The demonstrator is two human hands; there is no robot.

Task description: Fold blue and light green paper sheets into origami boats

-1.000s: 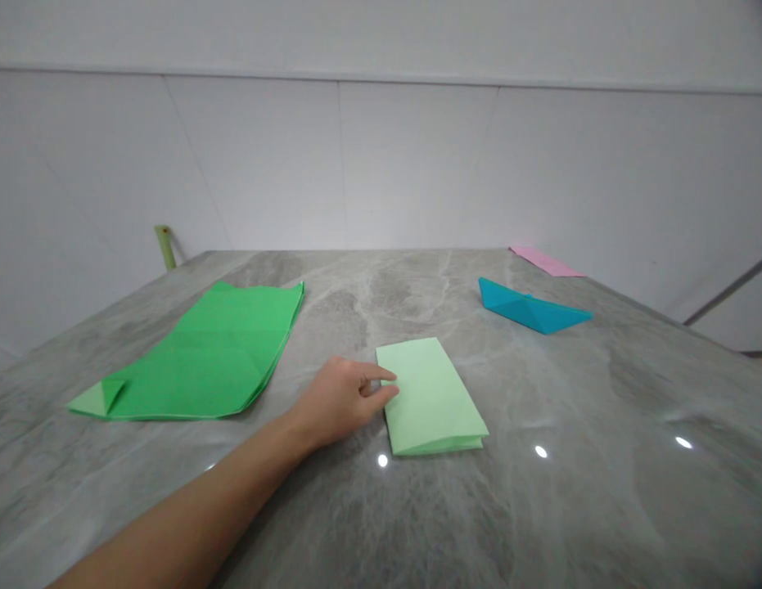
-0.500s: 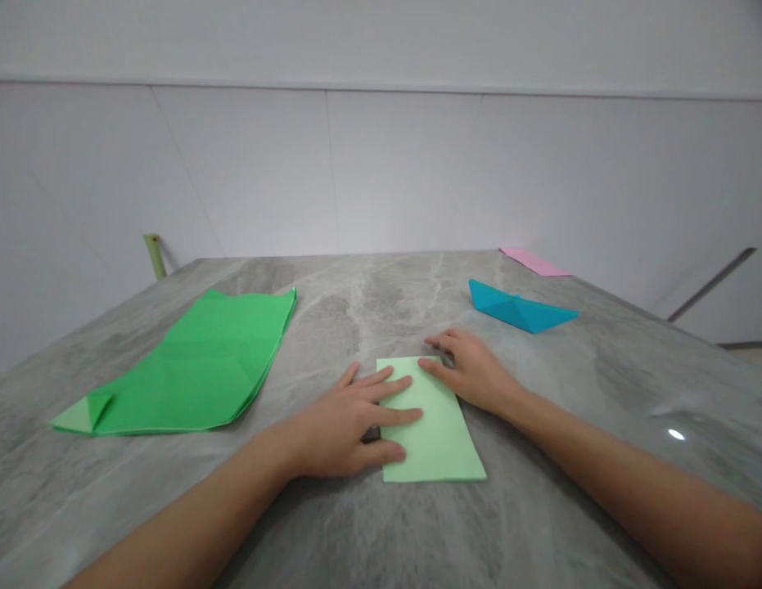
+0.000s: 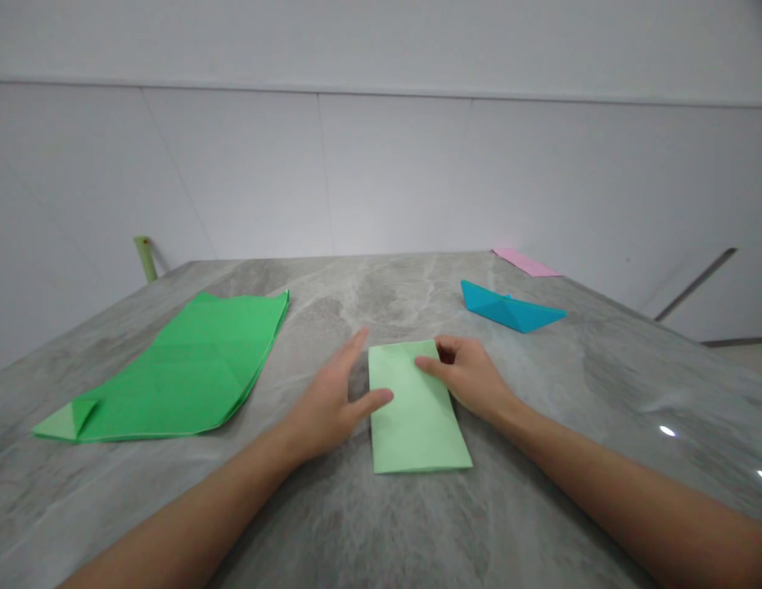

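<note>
A light green folded sheet of paper [image 3: 414, 425] lies in front of me on the grey marbled table, its far edge slightly raised. My right hand [image 3: 470, 372] pinches the sheet's far right corner, thumb on top and fingers curled underneath. At the sheet's left edge is my left hand [image 3: 337, 401], turned on its side with fingers and thumb apart. Its thumb reaches over the paper's left side; whether it touches I cannot tell. Beyond my right hand sits a blue paper boat [image 3: 509, 309].
A stack of bright green paper [image 3: 190, 360] with one folded corner lies to the left on the table [image 3: 381, 294]. Pink paper [image 3: 525, 263] rests at the far right edge. A white wall [image 3: 393, 172] rises behind the table.
My left hand has lifted from lying flat on the paper and turned on its side. My right hand has taken hold of the far right corner, whose edge has come up a little.
</note>
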